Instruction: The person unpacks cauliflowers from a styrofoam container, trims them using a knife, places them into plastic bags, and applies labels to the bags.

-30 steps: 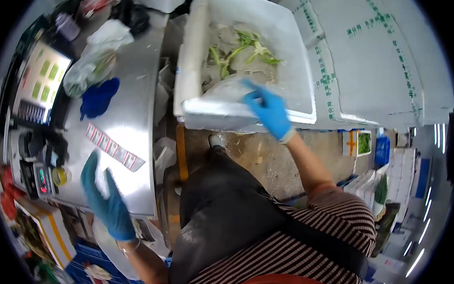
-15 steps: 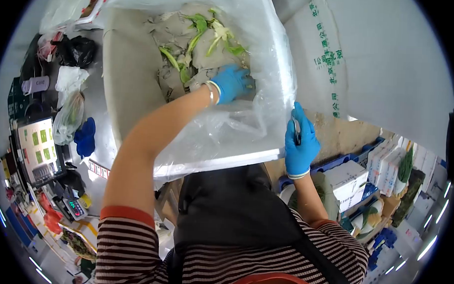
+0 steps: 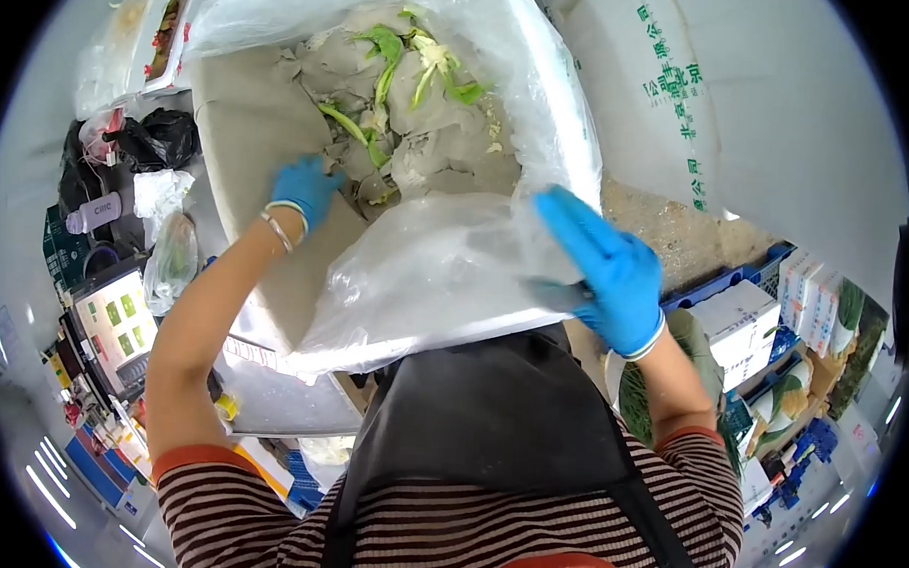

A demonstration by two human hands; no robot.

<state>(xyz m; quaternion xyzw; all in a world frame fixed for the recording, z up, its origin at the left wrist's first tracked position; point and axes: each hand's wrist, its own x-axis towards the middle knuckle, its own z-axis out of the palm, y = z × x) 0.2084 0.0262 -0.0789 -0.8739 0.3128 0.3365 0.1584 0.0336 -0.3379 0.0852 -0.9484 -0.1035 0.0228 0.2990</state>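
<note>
A foam box [image 3: 443, 336] lined with clear plastic [image 3: 425, 263] stands before me. Inside lie crumpled grey paper [image 3: 449, 149] and green leaf trimmings [image 3: 384, 56]. Over the box's left side, my left hand [image 3: 305, 193], in a blue glove, has its fingers curled at the edge of a grey paper sheet [image 3: 245, 126]. My right hand [image 3: 615, 280], also gloved in blue, is at the box's near right corner by the plastic. Its fingers point forward, while a small knife [image 3: 556, 294], blurred by motion, is held under the thumb.
Left of the box, a metal counter carries a black bag [image 3: 159, 139], a clear plastic bag [image 3: 172, 262] and a screen [image 3: 118, 322]. White cartons [image 3: 738, 329] and blue crates [image 3: 715, 281] stand at the right. A white sheet with green print [image 3: 681, 102] rises behind them.
My left hand has moved from the trimmings to the grey paper at the left. My right hand has come in over the box's right corner, knife still held. The view has shifted slightly.
</note>
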